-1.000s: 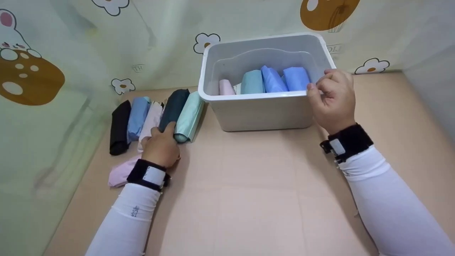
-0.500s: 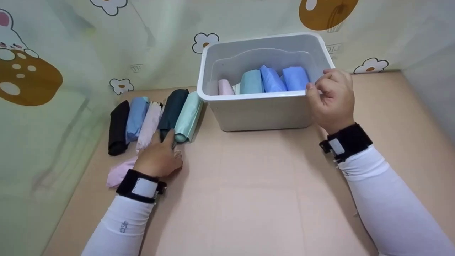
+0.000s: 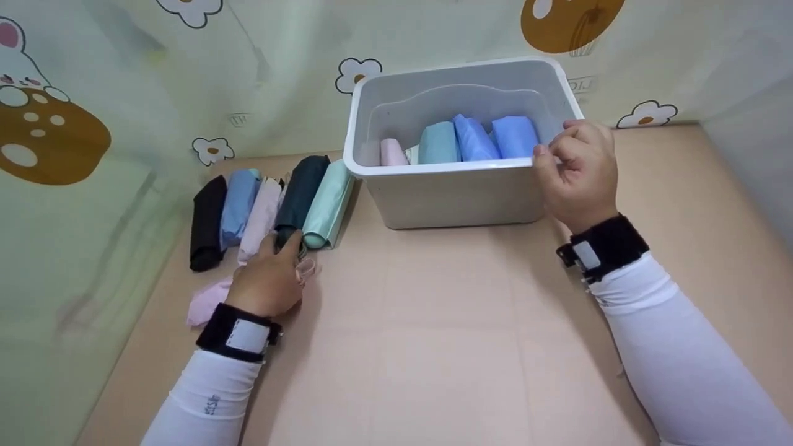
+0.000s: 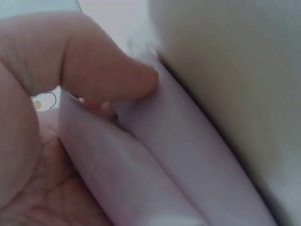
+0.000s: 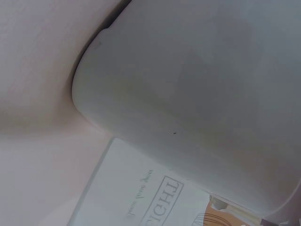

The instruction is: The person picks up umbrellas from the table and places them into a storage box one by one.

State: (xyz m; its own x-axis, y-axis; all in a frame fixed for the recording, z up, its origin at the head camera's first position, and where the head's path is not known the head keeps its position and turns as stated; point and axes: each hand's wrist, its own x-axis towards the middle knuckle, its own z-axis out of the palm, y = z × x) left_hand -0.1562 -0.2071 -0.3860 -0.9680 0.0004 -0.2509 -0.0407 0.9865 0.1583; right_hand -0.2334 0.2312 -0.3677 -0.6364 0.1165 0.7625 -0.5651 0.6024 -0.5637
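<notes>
My left hand (image 3: 263,282) is over a pink folded umbrella (image 3: 207,303) lying crosswise at the front left, and covers much of it. In the left wrist view, the thumb presses on the umbrella's pale pink fabric (image 4: 155,141), which lies against the palm. A thin strap loop (image 3: 306,269) shows beside the thumb. The index finger reaches the lower end of a dark green folded umbrella (image 3: 302,195). My right hand (image 3: 579,170) grips the front right rim of a grey plastic bin (image 3: 458,198); the right wrist view shows only the bin's wall (image 5: 197,94).
Black (image 3: 208,223), blue (image 3: 240,207), pale pink (image 3: 260,217) and mint (image 3: 328,204) folded umbrellas lie in a row with the dark green one. Several rolled bundles, including a teal one (image 3: 438,142) and a blue one (image 3: 517,137), are inside the bin. A printed curtain (image 3: 291,74) hangs behind.
My left hand has drawn back toward me and slightly left, away from the dark green umbrella, baring its lower end. The strap loop has come into view. The right hand and bin have stayed put.
</notes>
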